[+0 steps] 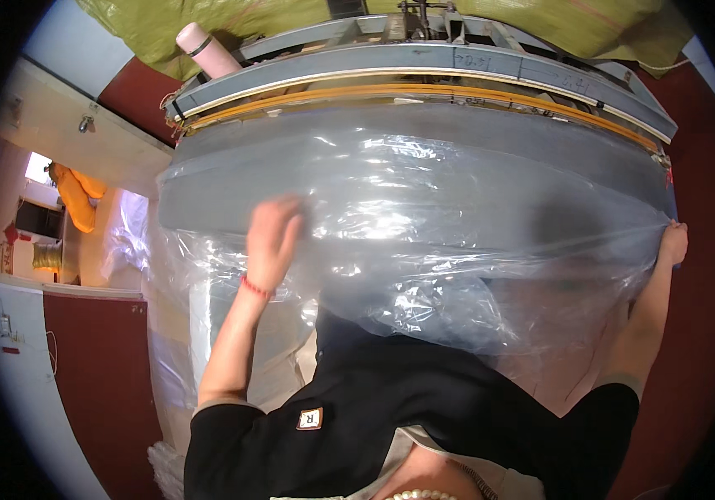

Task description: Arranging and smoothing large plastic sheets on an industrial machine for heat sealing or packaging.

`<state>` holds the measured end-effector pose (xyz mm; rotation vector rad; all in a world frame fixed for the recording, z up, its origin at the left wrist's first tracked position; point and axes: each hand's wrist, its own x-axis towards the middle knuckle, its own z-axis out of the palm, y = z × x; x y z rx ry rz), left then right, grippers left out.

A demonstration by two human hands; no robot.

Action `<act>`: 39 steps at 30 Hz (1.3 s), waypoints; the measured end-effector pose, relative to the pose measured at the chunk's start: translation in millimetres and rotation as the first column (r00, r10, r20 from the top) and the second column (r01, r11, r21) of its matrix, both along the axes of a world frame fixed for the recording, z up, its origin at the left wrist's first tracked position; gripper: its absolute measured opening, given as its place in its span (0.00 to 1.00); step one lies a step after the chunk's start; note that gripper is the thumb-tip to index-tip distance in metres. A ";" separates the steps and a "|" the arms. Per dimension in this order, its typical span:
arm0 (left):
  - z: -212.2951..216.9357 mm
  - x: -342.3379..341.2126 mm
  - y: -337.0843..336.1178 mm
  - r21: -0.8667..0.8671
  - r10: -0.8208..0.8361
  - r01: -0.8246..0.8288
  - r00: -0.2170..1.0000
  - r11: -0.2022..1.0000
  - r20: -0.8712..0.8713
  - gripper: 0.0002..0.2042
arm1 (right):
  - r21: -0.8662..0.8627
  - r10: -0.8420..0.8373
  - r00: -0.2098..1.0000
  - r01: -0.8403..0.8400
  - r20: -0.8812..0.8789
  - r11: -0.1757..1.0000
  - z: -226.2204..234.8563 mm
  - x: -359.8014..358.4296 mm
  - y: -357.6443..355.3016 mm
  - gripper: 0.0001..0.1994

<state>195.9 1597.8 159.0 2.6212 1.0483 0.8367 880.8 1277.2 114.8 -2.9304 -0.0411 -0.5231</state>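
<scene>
A wide sheet of clear plastic film [424, 208] lies over a grey work surface [232, 196] and droops over its near edge toward my body. At the film's right edge my right hand [675, 243] has its fingers closed on the plastic, drawing creases toward that corner. My left hand [274, 233], with a red bead bracelet [255, 288] at the wrist, is above the film's left part. Its fingers look stretched and slightly blurred, with nothing seen in them; whether it touches the film I cannot tell.
Behind the surface runs a long metal sealing-type frame [357, 62] with orange strips [424, 90]. A pink bottle [207, 50] leans at its left end. Green sheeting [566, 29] hangs behind. On the left are an open doorway [82, 217] and bunched clear plastic [128, 237].
</scene>
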 end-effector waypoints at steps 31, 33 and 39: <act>-56.3 5.2 244.5 -0.280 0.469 -0.381 0.626 0.881 0.623 0.09 | 0.287 0.453 0.622 -0.739 0.639 0.610 -18.3 22.6 110.7 0.12; -65.1 -13.2 265.3 -0.301 0.499 -0.402 0.620 0.865 0.606 0.10 | 0.782 0.420 0.840 -0.504 0.344 0.367 -24.0 -6.1 157.2 0.10; -74.6 -17.7 301.9 -0.386 0.402 -0.158 0.577 0.909 0.711 0.09 | 0.814 0.381 0.860 -0.472 0.340 0.339 -33.7 19.8 188.2 0.11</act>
